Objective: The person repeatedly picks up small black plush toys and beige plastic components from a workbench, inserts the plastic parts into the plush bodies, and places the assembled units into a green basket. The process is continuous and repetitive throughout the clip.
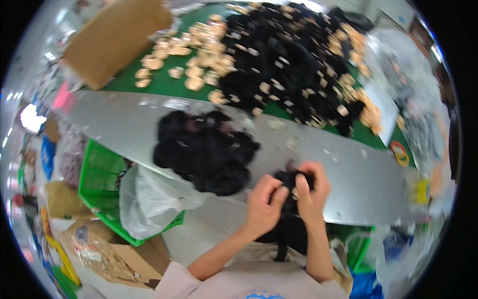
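Your left hand (263, 203) and right hand (311, 192) both pinch one black fluffy piece (291, 180) at the grey table's near edge (358, 189), just right of a black fluffy heap (204, 152)

We are seeing bare grey shelf (348, 169) lying open to the right of both hands, which are closing around a black fluffy piece (291, 180). A black pile (204, 149) is blocking the shelf just to their left. Beyond, black and tan pieces (279, 60) are crowding the green table (164, 84). A green crate (99, 174) is hemming the lower left.
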Demonstrator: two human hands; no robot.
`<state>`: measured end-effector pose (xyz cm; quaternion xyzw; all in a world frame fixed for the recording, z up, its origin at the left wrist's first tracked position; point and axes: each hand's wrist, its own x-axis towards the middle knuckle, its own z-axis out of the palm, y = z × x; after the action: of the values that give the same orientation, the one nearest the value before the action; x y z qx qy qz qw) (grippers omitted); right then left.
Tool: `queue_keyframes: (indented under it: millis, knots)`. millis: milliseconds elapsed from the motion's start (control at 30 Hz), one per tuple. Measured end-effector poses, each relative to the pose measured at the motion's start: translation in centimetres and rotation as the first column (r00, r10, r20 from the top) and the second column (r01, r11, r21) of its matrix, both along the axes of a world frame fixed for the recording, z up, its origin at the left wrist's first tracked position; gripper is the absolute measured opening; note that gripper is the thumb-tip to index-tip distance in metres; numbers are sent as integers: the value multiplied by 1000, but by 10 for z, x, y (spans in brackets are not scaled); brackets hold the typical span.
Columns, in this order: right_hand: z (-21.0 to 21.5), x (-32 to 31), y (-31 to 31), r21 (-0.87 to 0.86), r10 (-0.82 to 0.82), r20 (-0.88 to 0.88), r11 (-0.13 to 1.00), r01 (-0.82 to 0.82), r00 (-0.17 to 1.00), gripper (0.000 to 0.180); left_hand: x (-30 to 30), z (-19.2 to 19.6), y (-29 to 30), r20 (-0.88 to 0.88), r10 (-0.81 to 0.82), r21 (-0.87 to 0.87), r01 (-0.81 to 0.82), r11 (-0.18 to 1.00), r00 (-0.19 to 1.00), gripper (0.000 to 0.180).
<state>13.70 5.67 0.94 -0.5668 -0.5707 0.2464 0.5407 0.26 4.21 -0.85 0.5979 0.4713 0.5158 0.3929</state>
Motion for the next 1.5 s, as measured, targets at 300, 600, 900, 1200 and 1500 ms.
queue_keyframes:
  millis: [300,600,900,1200,1500]
  knots:
    - [4,-15,-19,11,107,-156,994,-106,982,44,-26,32,-17,111,41,-51,-35,998,993,19]
    - [27,-24,-25,44,143,-27,989,-141,989,47,-52,67,-21,20,129,113,-131,985,991,13]
    - [12,12,-39,-10,146,-161,989,-149,976,30,-167,131,67,-310,583,493,-397,774,751,21]
    - [-15,60,-60,-174,64,-88,982,-79,994,18,-180,62,69,-578,412,296,-290,910,704,50]
    - [-16,73,-64,-118,-38,-37,992,33,999,14,-202,105,112,-476,461,357,-314,880,749,37]
